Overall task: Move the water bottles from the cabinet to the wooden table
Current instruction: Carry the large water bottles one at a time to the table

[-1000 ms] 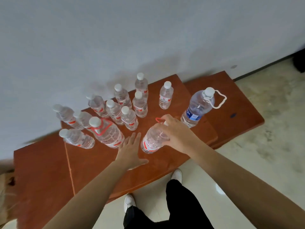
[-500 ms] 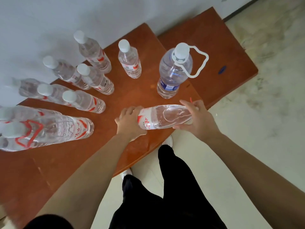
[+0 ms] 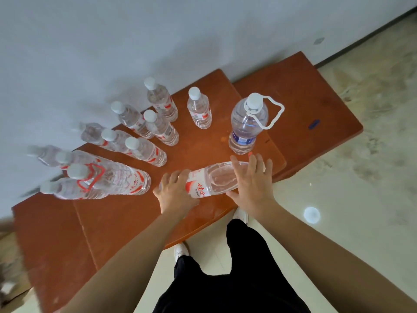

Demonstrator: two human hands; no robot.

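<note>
A large clear water bottle (image 3: 209,181) with a red label lies sideways over the front edge of the wooden table (image 3: 126,218). My left hand (image 3: 176,193) curls around its base end, thumb under the label. My right hand (image 3: 252,181) lies over its neck end with fingers straight and spread; the cap is hidden beneath it. I cannot tell whether the bottle rests on the tabletop. Several small bottles (image 3: 198,109) with white caps stand behind, along with a big red-handled bottle (image 3: 112,177) at left and a blue-labelled bottle (image 3: 246,125) with a white carry loop at right.
The table stands against a grey wall (image 3: 158,37). A lower wooden surface (image 3: 316,105) joins it at the right, another at the left (image 3: 45,233). Pale floor (image 3: 361,199) lies to the right; my legs and white shoes are below the table edge.
The bottle went from upright to lying sideways between both hands. My right hand's fingers have straightened from their grip at the neck. My left hand now wraps the base. The view shifted.
</note>
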